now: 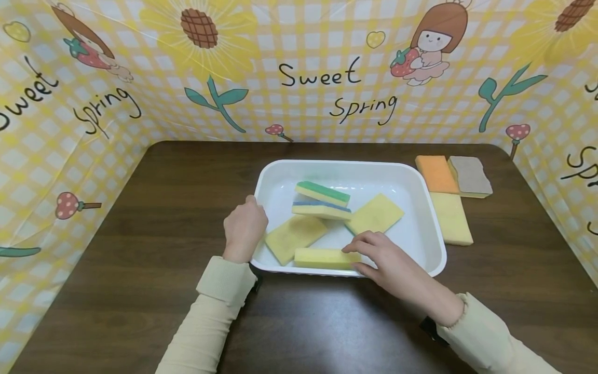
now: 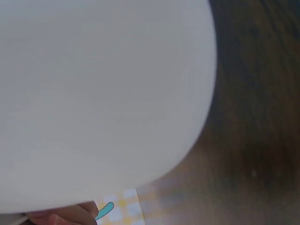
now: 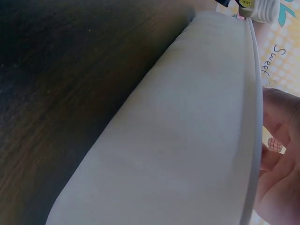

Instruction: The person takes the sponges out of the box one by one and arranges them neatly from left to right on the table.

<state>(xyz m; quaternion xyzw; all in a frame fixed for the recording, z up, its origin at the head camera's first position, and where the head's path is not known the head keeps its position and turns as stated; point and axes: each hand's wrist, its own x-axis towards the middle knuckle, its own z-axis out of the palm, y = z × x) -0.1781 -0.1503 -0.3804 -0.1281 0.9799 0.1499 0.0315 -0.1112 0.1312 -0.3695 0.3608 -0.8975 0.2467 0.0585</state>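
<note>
At the left side of the white tray [image 1: 434, 249], my left hand [image 1: 245, 228] grips the rim with curled fingers. My right hand [image 1: 385, 259] reaches over the near rim, pinching the right end of a yellow sponge [image 1: 317, 258] between fingers and thumb. That sponge lies along the tray's front wall. Behind it are two flat yellow sponges, one at left [image 1: 294, 236] and one at right [image 1: 376, 214]. A green-topped sponge [image 1: 323, 192] and a blue-topped sponge [image 1: 321, 210] sit close together farther back. The right wrist view shows the tray's outer wall hiding the pinched sponge.
Right of the tray, an orange sponge [image 1: 436, 174], a grey-topped sponge [image 1: 471, 175] and a yellow sponge [image 1: 451, 218] lie side by side on the dark wooden table [image 1: 308, 322]. A yellow checked cloth [image 1: 317, 31] hangs around the table's back and sides.
</note>
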